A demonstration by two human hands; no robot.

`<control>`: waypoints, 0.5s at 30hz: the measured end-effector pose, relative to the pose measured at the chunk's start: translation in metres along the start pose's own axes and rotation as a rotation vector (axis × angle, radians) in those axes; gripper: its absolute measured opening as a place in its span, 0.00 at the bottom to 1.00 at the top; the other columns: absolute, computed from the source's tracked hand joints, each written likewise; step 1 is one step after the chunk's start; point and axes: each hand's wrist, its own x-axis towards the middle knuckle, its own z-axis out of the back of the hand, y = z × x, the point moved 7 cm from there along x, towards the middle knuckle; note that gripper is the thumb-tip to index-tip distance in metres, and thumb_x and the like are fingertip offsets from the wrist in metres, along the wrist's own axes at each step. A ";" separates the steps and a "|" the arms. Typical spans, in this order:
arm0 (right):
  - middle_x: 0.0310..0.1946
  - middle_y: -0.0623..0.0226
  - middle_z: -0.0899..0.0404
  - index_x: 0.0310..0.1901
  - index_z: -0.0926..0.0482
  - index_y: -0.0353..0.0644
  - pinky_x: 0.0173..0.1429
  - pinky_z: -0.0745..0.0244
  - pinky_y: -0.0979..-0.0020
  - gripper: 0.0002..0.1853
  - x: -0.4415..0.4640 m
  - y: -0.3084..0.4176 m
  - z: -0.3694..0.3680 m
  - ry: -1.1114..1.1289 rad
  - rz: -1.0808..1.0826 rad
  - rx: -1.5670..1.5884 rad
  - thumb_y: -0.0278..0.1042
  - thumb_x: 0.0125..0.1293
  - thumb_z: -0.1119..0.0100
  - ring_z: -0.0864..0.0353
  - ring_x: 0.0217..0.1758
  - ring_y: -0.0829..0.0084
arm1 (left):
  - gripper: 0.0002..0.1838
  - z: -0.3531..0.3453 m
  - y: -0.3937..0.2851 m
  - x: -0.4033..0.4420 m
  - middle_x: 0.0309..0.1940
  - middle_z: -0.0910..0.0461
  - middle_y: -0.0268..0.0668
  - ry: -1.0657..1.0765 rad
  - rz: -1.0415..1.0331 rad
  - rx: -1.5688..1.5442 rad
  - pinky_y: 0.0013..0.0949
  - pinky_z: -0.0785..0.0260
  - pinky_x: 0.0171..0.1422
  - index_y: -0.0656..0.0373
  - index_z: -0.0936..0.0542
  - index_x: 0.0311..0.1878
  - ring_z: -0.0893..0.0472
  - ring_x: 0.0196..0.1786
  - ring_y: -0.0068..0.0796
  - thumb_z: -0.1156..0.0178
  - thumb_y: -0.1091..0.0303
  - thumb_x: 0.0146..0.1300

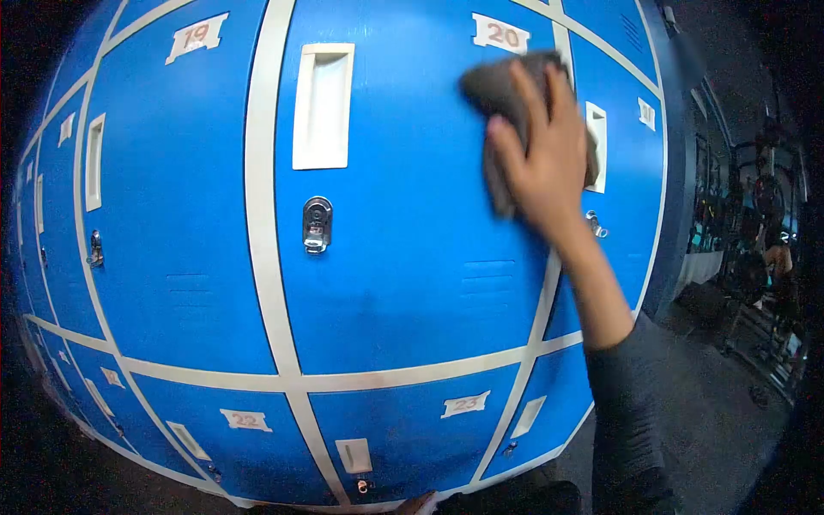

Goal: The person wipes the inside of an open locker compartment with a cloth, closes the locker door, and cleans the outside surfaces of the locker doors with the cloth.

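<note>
My right hand (549,159) presses a dark grey cloth (502,90) against the blue door of locker 20 (403,283), near its upper right side. The fingers are spread over the cloth, which is blurred by motion and bunched beneath the palm. Just above the cloth is the number label 20 (501,33). On the same door are a white recessed handle (324,107) and a metal lock (317,225). A small part of my left hand (416,505) shows low at the bottom edge; its fingers cannot be made out.
Locker 19 (180,197) stands to the left, and lockers 22 (236,446) and 23 (412,429) lie below. Pale frame strips (266,172) divide the doors. Gym equipment (764,283) and a person (779,257) are in the dim area at right.
</note>
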 end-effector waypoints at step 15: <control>0.75 0.65 0.49 0.70 0.38 0.63 0.77 0.59 0.49 0.40 -0.109 0.113 0.014 0.686 0.677 0.401 0.56 0.52 0.43 0.52 0.78 0.63 | 0.30 0.003 -0.039 -0.014 0.44 0.22 0.44 -0.050 -0.322 0.277 0.32 0.28 0.36 0.60 0.36 0.68 0.22 0.36 0.30 0.40 0.67 0.64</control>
